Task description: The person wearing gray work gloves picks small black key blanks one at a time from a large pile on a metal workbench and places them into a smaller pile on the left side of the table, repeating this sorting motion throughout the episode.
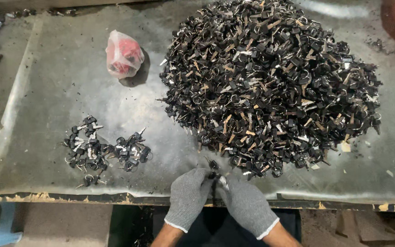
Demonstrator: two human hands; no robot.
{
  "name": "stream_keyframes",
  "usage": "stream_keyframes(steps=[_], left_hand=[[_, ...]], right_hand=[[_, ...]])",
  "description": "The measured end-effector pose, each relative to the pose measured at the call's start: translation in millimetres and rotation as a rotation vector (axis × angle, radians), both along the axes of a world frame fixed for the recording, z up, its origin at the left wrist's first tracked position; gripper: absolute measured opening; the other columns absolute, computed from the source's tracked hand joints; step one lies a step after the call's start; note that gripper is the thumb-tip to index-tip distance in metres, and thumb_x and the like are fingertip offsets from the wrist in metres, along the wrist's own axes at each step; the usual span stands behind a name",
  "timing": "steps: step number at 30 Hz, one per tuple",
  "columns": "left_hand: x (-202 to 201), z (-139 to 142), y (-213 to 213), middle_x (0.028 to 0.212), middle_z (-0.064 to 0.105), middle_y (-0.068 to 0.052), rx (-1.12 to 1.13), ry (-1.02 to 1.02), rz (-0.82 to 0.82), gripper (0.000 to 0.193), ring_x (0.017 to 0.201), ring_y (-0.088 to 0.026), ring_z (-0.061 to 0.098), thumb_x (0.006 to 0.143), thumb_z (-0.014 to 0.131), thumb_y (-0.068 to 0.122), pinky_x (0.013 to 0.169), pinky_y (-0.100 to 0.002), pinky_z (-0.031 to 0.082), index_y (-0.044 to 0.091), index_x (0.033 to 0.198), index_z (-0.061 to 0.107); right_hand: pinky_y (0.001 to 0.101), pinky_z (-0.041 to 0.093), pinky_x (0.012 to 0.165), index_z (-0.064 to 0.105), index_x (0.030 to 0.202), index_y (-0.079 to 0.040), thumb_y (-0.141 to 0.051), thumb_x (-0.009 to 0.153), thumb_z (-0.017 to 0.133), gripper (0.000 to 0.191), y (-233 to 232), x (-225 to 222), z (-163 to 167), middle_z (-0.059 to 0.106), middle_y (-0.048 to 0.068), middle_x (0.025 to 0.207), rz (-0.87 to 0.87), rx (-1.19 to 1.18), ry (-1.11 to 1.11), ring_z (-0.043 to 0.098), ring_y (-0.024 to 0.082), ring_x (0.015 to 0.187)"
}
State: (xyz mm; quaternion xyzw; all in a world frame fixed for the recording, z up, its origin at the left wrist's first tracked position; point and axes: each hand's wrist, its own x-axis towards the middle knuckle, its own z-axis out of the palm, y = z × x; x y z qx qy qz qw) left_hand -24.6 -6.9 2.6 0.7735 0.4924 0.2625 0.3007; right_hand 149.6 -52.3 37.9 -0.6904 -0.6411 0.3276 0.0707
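Both my hands wear grey knit gloves and meet at the near edge of the table. My left hand (189,194) and my right hand (245,201) pinch a black-headed key set (214,173) between their fingertips, just in front of a big heap of black-headed keys on rings (270,77). A smaller group of the same keys (104,148) lies spread out to the left of my hands.
A grey metal sheet (51,82) covers the table, its worn front edge (69,199) close to me. A clear plastic bag with red parts (123,55) lies at the back left. A blue stool (1,224) stands at the lower left.
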Motion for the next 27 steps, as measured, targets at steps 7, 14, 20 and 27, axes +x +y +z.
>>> stream_keyframes(steps=[7,14,20,27], left_hand=[[-4,-10,3,0.090,0.070,-0.013,0.100,0.084,-0.080,0.017,0.085,-0.036,0.068,0.083,0.067,0.011,0.073,-0.051,0.052,0.007,0.099,0.071],[-7,-8,-1,0.093,0.070,-0.014,0.144,0.033,-0.110,0.017,0.087,-0.036,0.068,0.086,0.064,0.009,0.077,-0.050,0.053,0.006,0.102,0.069],[-10,-4,4,0.091,0.068,-0.018,0.026,0.088,-0.116,0.021,0.083,-0.039,0.067,0.084,0.065,0.011,0.074,-0.052,0.051,0.002,0.103,0.068],[-8,-12,14,0.088,0.067,-0.021,0.006,0.145,-0.159,0.015,0.083,-0.041,0.067,0.085,0.063,0.009,0.073,-0.054,0.052,0.002,0.098,0.066]], right_hand=[[0.0462,0.064,0.066,0.023,0.157,-0.006,-0.017,0.093,0.061,0.075,17,-17,10,0.064,0.030,0.115,0.044,0.004,-0.193,0.075,0.041,0.083],[0.0431,0.065,0.059,0.034,0.143,0.010,-0.014,0.095,0.060,0.059,18,-15,-4,0.067,0.026,0.102,0.140,-0.067,-0.285,0.074,0.037,0.079],[0.0374,0.062,0.058,0.056,0.127,-0.005,-0.013,0.085,0.065,0.044,9,-5,-23,0.068,0.012,0.096,0.316,0.237,-0.516,0.075,0.026,0.075],[0.0340,0.058,0.052,0.063,0.111,-0.012,-0.020,0.080,0.066,0.031,8,-1,-29,0.061,0.003,0.080,0.344,0.481,-0.604,0.070,0.019,0.068]])
